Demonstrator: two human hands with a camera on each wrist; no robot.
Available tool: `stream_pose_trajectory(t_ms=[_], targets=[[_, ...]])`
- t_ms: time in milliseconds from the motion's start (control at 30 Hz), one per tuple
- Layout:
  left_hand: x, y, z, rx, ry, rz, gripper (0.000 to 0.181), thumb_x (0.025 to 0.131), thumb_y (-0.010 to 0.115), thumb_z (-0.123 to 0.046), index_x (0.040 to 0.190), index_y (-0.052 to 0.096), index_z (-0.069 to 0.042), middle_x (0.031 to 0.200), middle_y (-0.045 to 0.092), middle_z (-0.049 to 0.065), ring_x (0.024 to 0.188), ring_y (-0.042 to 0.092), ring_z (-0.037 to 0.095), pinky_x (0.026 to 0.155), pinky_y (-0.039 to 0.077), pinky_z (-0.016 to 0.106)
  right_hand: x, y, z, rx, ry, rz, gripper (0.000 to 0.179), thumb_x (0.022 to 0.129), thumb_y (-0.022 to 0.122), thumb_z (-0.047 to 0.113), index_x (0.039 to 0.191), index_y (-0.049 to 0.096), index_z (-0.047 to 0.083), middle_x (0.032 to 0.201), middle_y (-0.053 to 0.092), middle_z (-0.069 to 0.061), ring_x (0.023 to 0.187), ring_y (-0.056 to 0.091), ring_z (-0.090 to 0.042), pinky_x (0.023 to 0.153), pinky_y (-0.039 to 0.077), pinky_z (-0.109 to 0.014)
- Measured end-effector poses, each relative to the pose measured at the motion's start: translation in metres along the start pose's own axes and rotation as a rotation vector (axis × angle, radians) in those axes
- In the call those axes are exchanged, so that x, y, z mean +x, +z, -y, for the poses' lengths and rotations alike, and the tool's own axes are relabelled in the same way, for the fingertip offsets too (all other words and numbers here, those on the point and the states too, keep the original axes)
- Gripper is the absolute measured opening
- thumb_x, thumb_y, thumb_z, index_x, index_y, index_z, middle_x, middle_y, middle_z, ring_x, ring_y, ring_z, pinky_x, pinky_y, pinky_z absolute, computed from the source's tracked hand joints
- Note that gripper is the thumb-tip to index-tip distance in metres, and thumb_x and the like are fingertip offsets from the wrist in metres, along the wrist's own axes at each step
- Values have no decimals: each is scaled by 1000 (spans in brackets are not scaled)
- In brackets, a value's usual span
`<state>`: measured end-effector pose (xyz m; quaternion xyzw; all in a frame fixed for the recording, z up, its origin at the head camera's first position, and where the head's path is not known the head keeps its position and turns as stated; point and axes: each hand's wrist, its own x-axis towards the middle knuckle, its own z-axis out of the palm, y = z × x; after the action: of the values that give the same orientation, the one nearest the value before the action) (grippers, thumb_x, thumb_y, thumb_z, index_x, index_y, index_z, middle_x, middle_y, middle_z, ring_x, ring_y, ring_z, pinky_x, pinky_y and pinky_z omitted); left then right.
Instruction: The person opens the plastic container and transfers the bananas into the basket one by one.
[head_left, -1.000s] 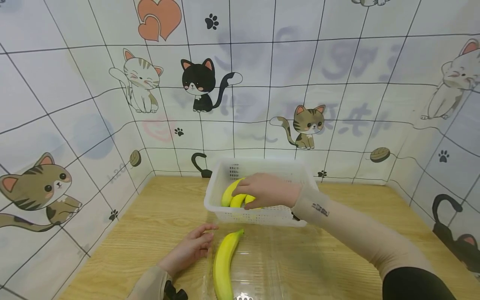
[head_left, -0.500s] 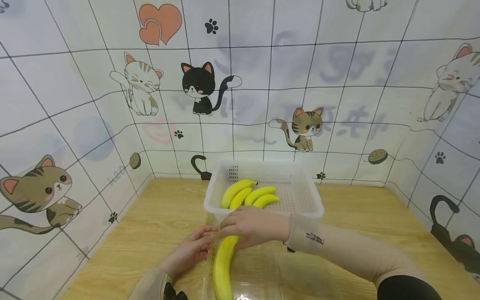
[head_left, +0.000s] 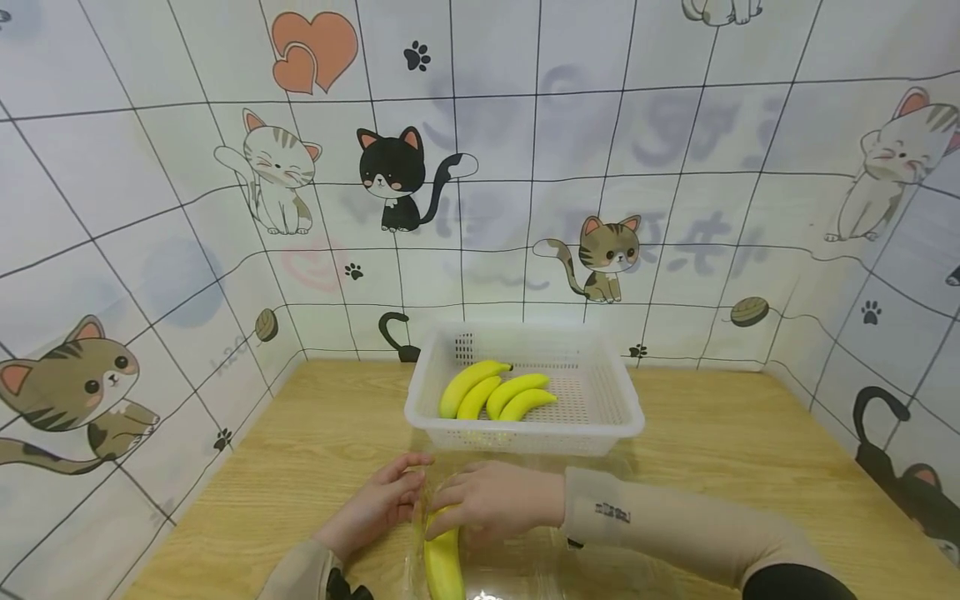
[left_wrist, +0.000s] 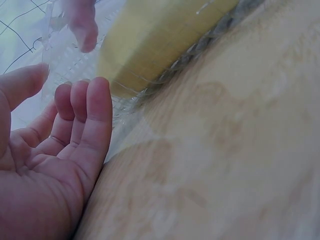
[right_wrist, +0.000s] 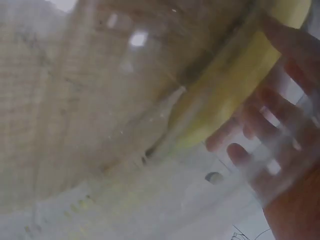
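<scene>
A yellow banana (head_left: 444,571) lies lengthwise along the left side of a clear plastic box (head_left: 517,567). From above, my right hand (head_left: 498,500) grips it near the upper end, which the fingers hide in the head view. The right wrist view, partly through the plastic, has the thumb and fingers (right_wrist: 265,120) on either side of the banana. My left hand (head_left: 375,504) rests on the table at the box's left side, its fingers loosely bent. In the left wrist view its thumb tip (left_wrist: 40,75) is right at the clear rim and the other fingertips are close to the wall.
Behind the box stands a white perforated plastic basket (head_left: 525,437) with several bananas (head_left: 517,396) in its left half. The wooden table (head_left: 705,442) meets walls covered with cat-patterned sheeting (head_left: 502,208) at the back and both sides.
My right hand has come out of the basket and moved toward me, down onto the banana in the clear box. The left hand has kept its place.
</scene>
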<state>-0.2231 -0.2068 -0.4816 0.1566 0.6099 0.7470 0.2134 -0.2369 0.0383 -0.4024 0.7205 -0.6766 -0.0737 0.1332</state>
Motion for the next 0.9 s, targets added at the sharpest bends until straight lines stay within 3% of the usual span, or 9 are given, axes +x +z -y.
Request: stream_pose_trajectory(t_ms=[267, 667, 900], targets=[[0, 1, -1, 11, -18, -21, 30, 105, 44, -19, 133, 41, -11, 90, 48, -2, 78, 53, 10, 75, 50, 29, 1, 9, 2, -5, -6, -4, 51, 81, 73, 33, 130, 60, 32, 132, 56, 7, 123, 50, -11, 102, 39, -29], [1, -1, 1, 5, -3, 10, 32, 105, 42, -17, 136, 38, -8, 91, 54, -1, 84, 58, 12, 77, 50, 29, 7, 12, -7, -1, -2, 1, 49, 80, 73, 27, 127, 61, 32, 134, 55, 10, 121, 50, -9, 100, 39, -26], [1, -1, 0, 16, -21, -6, 36, 104, 45, -20, 137, 37, -7, 90, 54, 0, 84, 57, 15, 76, 50, 30, 9, 15, -11, 18, -19, -5, 49, 78, 73, 26, 126, 62, 32, 132, 56, 10, 121, 51, -10, 99, 40, -27]])
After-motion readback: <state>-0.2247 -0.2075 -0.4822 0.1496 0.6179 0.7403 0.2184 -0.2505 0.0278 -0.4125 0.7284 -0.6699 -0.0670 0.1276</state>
